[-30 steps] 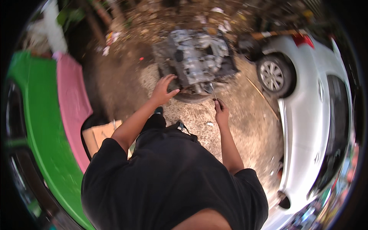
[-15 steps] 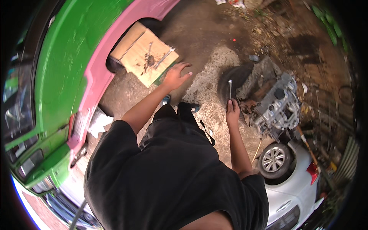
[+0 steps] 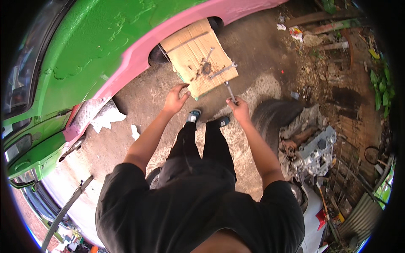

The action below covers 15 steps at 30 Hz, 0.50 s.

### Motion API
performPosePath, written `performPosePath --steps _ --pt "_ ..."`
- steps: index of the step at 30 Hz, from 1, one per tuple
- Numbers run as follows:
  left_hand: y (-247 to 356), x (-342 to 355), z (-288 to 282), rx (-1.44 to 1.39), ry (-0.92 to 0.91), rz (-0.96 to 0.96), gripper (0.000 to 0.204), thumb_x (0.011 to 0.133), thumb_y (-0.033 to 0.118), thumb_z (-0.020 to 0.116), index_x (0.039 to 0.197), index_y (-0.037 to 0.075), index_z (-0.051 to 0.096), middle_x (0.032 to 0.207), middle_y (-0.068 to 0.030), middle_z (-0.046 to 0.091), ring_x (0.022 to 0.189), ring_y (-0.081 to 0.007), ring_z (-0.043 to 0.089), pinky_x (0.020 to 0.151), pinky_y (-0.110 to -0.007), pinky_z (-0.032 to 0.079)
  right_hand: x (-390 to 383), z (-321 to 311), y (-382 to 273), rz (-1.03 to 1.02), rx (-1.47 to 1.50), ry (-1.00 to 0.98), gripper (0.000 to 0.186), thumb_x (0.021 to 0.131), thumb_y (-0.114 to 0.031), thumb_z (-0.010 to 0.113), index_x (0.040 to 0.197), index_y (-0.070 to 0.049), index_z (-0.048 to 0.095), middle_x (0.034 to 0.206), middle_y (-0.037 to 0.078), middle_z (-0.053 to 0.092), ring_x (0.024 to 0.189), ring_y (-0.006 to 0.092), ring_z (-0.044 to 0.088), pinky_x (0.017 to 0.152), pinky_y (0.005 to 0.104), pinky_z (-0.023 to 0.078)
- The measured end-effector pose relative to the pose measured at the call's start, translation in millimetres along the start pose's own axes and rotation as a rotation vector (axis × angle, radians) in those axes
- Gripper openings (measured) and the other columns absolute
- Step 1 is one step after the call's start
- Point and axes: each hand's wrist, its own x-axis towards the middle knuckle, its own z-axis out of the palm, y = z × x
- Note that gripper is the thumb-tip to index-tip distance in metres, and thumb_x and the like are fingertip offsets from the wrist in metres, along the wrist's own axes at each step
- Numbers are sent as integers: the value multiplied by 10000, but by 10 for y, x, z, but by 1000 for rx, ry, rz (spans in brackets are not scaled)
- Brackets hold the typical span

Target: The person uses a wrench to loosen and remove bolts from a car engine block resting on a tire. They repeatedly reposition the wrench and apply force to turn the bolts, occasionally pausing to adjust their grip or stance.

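My right hand (image 3: 240, 110) is closed round the lower end of a metal wrench (image 3: 230, 91). Its ring-shaped head points away from me, just short of the cardboard's near right corner. My left hand (image 3: 174, 100) hangs empty beside the near left corner of the cardboard, fingers bent but apart. On the brown cardboard (image 3: 185, 41), stained with dark grease, lie a longer wrench (image 3: 223, 71) near the right edge and a slimmer one (image 3: 210, 53) further in. A dark greasy lump (image 3: 206, 68) sits between them.
A green vehicle body (image 3: 97, 46) with a pink lower edge (image 3: 135, 57) runs along the left and far side. To my right are a black tyre (image 3: 270, 120) and an engine part (image 3: 318, 149). White torn sheets (image 3: 107, 118) lie left; wood and litter (image 3: 327, 44) far right.
The view has turned, so the cardboard appears further right. My right hand has brought the wrench from beside the tyre toward the cardboard. My left hand has shifted to its near left corner.
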Motion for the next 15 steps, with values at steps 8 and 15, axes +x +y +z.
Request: performPosePath --steps 8,15 --pt "-906 158 64 -77 106 -129 364 876 184 653 1203 28 617 1208 -169 638 1168 -328 582 1007 -398 451 1013 818 496 51 -112 -103 187 868 -210 688 942 -44 730 580 56 575 527 138 527 527 326 415" --pt "-1223 428 294 -161 155 -173 346 878 173 649 1187 20 624 1188 -176 644 1148 -331 593 992 -391 458 1656 1207 704 -102 -349 -57 266 765 -215 744 970 -47 730 823 178 706 772 309 689 712 373 523"
